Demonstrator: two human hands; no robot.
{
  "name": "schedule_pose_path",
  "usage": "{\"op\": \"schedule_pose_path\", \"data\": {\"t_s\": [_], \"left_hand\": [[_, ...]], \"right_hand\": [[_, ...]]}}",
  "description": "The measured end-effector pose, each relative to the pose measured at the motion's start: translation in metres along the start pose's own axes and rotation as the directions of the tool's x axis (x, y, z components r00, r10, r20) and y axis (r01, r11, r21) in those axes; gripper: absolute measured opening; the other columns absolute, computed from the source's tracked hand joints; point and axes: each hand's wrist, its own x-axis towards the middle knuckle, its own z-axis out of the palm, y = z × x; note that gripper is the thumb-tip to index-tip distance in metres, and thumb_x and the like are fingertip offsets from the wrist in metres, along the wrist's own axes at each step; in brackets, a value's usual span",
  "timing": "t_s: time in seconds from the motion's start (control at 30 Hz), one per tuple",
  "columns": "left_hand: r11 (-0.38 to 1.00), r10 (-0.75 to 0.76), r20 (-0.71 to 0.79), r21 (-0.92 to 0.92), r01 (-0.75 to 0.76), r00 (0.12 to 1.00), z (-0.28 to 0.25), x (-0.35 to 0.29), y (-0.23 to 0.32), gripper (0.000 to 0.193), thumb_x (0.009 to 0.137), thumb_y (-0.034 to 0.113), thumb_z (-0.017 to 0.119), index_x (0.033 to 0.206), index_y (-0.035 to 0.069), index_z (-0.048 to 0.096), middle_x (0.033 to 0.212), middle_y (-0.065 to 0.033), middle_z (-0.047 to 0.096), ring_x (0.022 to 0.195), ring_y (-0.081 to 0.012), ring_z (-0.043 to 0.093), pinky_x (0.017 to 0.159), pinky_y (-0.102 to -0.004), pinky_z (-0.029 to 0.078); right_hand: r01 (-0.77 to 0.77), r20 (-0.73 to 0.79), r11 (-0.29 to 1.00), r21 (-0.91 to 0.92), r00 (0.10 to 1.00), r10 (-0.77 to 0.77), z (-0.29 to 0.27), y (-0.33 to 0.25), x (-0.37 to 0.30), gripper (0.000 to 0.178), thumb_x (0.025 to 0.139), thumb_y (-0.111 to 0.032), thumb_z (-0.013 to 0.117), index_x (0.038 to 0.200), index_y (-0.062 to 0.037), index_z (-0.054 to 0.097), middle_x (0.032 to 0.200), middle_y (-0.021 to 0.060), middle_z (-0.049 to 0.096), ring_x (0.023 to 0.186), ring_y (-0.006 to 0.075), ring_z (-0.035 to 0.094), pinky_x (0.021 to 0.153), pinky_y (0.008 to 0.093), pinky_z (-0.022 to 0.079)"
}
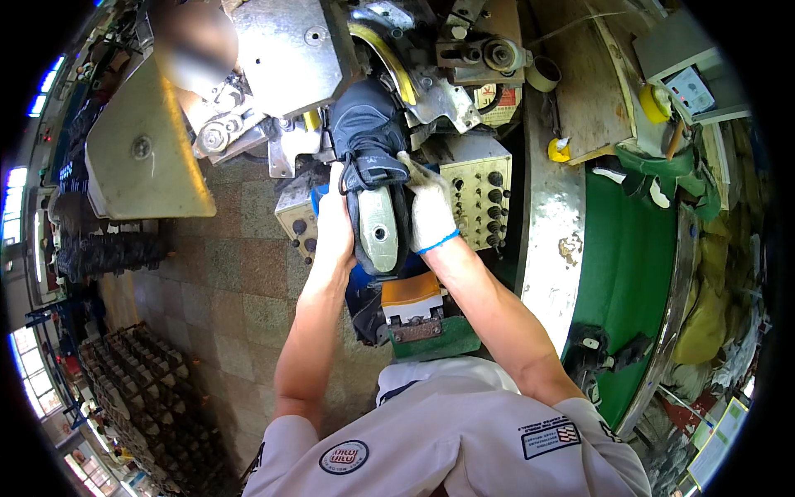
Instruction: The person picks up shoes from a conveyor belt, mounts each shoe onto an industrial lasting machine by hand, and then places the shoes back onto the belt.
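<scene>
Factory floor of brown and grey stone tiles (240,273) fills the left of the head view, seen from above by a person in a white short-sleeved shirt (447,431) who stands close against a large metal machine (290,50).

Both of the person's arms reach forward to a dark blue-black shoe (368,132) mounted upside down on a form, its toe pushed up into the machine's metal plates and clamps near the top middle. The pale grey underside of the form (378,225) faces upward toward the camera, so the sole side is open to the machine.

The left hand (334,228) is bare and lies closed along the left side of the shoe, pressing against it. The right hand (431,211), in a white work glove with a blue cuff, wraps the right side, fingers curled around the heel area. Held from both sides like this, the shoe appears steadied and kept centred in the machine's jaws.

Just right of the gloved hand, a cream control panel (480,199) with rows of black knobs sits within easy reach. Below the shoe, an orange and white block (411,300) stands on a green base (435,338) at the machine's front edge.

To the right curves a green conveyor belt (629,273) with a steel rim, carrying dark shoe pieces (609,348). A yellow tape roll (654,101) rests beyond it. At the lower left, racks hold rows of dark shoe soles (141,373).
</scene>
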Motion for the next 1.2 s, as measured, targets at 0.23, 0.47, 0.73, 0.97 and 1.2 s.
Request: {"op": "schedule_pose_path", "data": {"t_s": [0.23,0.47,0.73,0.97,1.2], "left_hand": [[0.998,0.021,-0.101,0.057,-0.015,0.995,0.005,0.003,-0.017,0.055,0.105,0.052,0.038,0.112,0.006,0.068,0.098,-0.0060,0.070,0.086,-0.0138,0.064,0.082,-0.0294,0.050],[0.880,0.417,0.074,0.217,-0.423,0.906,-0.019,0.018,-0.049,0.030,0.101,0.012,0.044,0.106,-0.004,0.068,0.107,-0.0096,0.069,0.101,-0.0175,0.059,0.098,-0.0324,0.043],[0.980,0.196,0.045,-0.034,-0.195,0.980,-0.037,0.029,-0.065,0.038,0.107,0.028,0.042,0.115,0.000,0.066,0.110,-0.0057,0.067,0.103,-0.0149,0.061,0.093,-0.0280,0.047],[0.520,-0.101,0.041,0.854,0.018,0.994,-0.162,0.011,-0.225,0.055,0.086,0.038,0.064,0.123,-0.002,0.062,0.116,-0.0266,0.067,0.112,-0.0416,0.062,0.095,-0.0430,0.048],[0.668,-0.383,0.250,0.740,0.080,0.889,-0.241,0.007,-0.357,0.054,0.071,0.026,0.077,0.115,-0.003,0.068,0.112,-0.0212,0.069,0.107,-0.0350,0.065,0.093,-0.0414,0.048]], "right_hand": [[0.058,0.021,0.994,-0.087,0.998,-0.057,-0.015,0.012,0.011,0.036,0.091,-0.032,0.073,0.103,0.0022,0.071,0.090,0.0019,0.067,0.080,0.0103,0.059,0.074,0.0257,0.049],[0.216,0.083,0.954,-0.210,0.976,-0.202,-0.029,0.027,0.023,0.031,0.095,-0.032,0.069,0.089,-0.0011,0.070,0.084,-0.0037,0.062,0.076,0.0059,0.051,0.069,0.0248,0.044],[0.174,0.106,0.906,-0.386,0.984,-0.143,-0.037,0.012,0.016,0.028,0.101,-0.028,0.059,0.098,-0.0026,0.070,0.088,-0.0028,0.062,0.081,0.0077,0.053,0.072,0.0269,0.045],[0.148,0.074,0.988,-0.036,0.987,-0.145,-0.154,-0.068,-0.060,0.060,0.102,-0.035,0.024,0.141,0.0090,0.038,0.135,0.0330,0.052,0.115,0.0469,0.060,0.089,0.0561,0.057],[0.149,-0.215,0.939,-0.311,0.951,-0.222,-0.192,-0.088,-0.135,0.056,0.102,-0.035,0.044,0.136,0.0084,0.044,0.123,0.0290,0.060,0.104,0.0413,0.065,0.078,0.0496,0.059]]}}
